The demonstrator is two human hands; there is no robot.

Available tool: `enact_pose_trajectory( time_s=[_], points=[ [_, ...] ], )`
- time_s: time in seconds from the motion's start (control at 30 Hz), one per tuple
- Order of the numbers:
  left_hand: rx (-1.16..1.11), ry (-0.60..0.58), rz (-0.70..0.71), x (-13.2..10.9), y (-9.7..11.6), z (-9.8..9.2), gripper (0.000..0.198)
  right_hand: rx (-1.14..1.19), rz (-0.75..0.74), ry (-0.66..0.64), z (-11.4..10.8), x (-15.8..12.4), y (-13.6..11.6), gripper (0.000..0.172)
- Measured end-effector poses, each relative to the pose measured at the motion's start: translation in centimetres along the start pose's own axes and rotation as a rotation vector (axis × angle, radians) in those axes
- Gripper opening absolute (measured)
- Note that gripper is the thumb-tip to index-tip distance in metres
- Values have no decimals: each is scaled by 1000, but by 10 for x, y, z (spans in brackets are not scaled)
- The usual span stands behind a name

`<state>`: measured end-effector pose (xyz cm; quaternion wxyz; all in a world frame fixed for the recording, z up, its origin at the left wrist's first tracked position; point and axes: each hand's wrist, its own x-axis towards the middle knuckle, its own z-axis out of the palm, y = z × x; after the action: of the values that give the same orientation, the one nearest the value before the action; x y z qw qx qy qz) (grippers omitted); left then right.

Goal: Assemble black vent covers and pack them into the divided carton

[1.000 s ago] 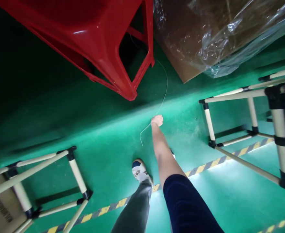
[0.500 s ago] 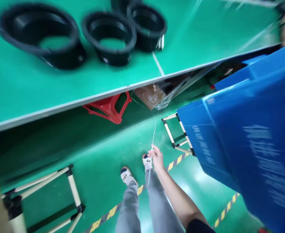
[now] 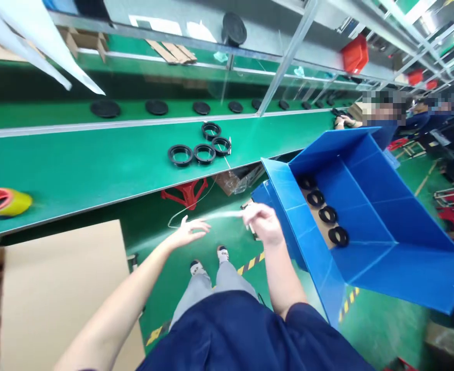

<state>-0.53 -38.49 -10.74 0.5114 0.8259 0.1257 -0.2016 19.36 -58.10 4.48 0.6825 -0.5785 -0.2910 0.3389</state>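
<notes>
My right hand (image 3: pixel 264 222) pinches one end of a thin, whitish strip (image 3: pixel 224 214) in front of my body. The strip runs left, blurred, toward my left hand (image 3: pixel 188 233). That hand has its fingers stretched apart beneath the strip; whether they touch it is unclear. A thin, pale line loops from there up toward the table's underside. Beyond my hands, several black rings stand together on the green table, among them a left one (image 3: pixel 180 155) and a rear one (image 3: pixel 211 131). A white tag (image 3: pixel 230 146) is beside the rightmost ring.
A large open blue box (image 3: pixel 369 206) at my right holds several black rings (image 3: pixel 328 214). At left are a cardboard box (image 3: pixel 64 293) and a yellow tape roll (image 3: pixel 16 202). A red stool (image 3: pixel 188 195) is under the table. Black discs (image 3: pixel 156 107) line the back channel; a co-worker's hands (image 3: pixel 345 121) are farther right.
The view has lifted and widened, bringing the shelf and the blue box's inside into sight. My left hand has come into view. My right hand still holds the strip, now stretched sideways.
</notes>
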Motion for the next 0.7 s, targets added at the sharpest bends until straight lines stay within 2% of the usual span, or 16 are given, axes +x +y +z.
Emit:
enact_pose_trajectory(
  time_s=[0.1, 0.17, 0.2, 0.27, 0.33, 0.37, 0.4, 0.43, 0.5, 0.6, 0.7],
  points=[
    [-18, -34, -156, -34, 3, -27, 36, 145, -387, 301, -19, 32, -57, 11],
    [-48, 49, -247, -71, 3, -48, 46, 90, -501, 402, -40, 53, -83, 6],
    [-109, 114, -275, -93, 7, -61, 51, 14, -508, 446, -51, 64, -90, 11],
    [-307, 304, -313, -139, 26, -97, 59, -225, -425, 517, -66, 82, -94, 21],
    [-508, 559, -321, -186, 63, -141, 57, -567, -272, 520, -66, 98, -84, 29],
    [-557, 700, -307, -208, 87, -162, 53, -745, -214, 497, -58, 104, -78, 32],
    [-554, 823, -260, -229, 114, -181, 50, -896, -196, 460, -45, 110, -72, 36],
    [-506, 883, -207, -246, 141, -198, 46, -999, -228, 412, -28, 116, -69, 42],
    [-383, 913, -137, -269, 193, -218, 42, -1045, -418, 288, 19, 124, -71, 59],
    [-252, 808, -33, -273, 250, -222, 40, -939, -705, 24, 100, 131, -98, 76],
    [-196, 783, 59, -257, 272, -213, 41, -823, -733, -301, 164, 140, -127, 78]
  ],
)
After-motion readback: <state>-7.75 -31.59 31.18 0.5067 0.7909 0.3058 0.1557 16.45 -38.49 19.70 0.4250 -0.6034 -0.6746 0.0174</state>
